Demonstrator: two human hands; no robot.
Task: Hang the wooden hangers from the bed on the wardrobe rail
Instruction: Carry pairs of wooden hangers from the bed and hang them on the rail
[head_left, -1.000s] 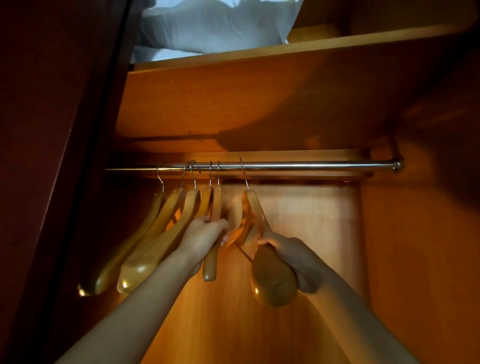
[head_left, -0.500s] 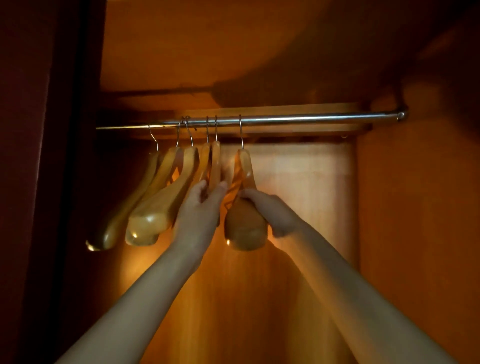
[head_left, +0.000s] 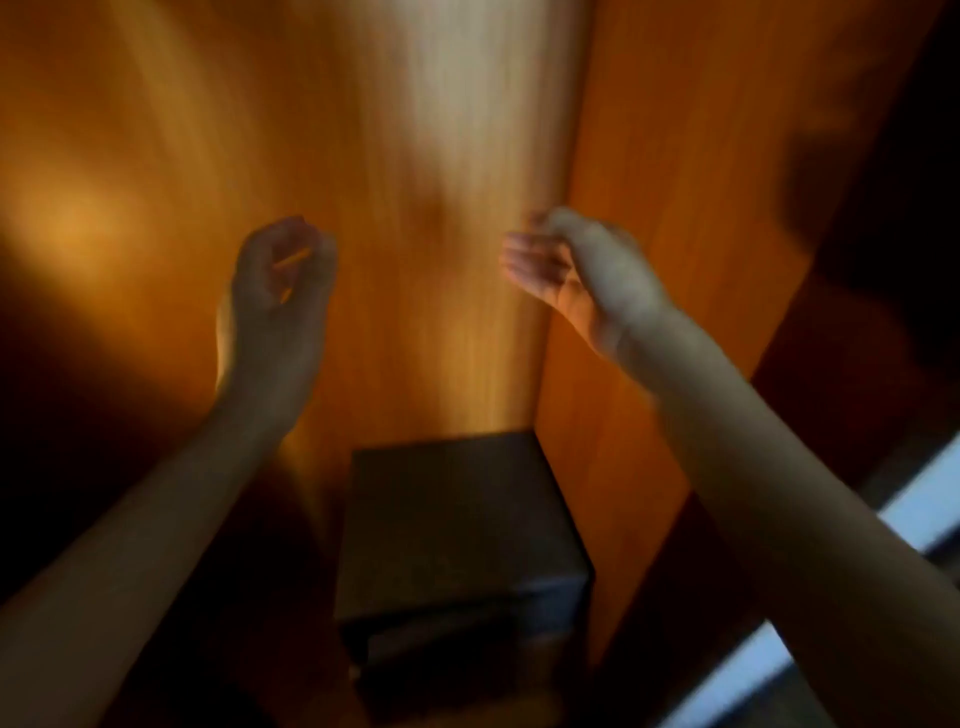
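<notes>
Where hangers hung before, both hands now hold nothing

Motion blur smears the whole view. The wardrobe back panel shows only streaked grain. The left hand is curled with fingers indistinct; whether its grip closes on anything cannot be told. The right hand looks open, perhaps, its fingertips blurred. The dark box near the bottom has an unreadable front. Both forearms are cut off by the lower edge.
</notes>
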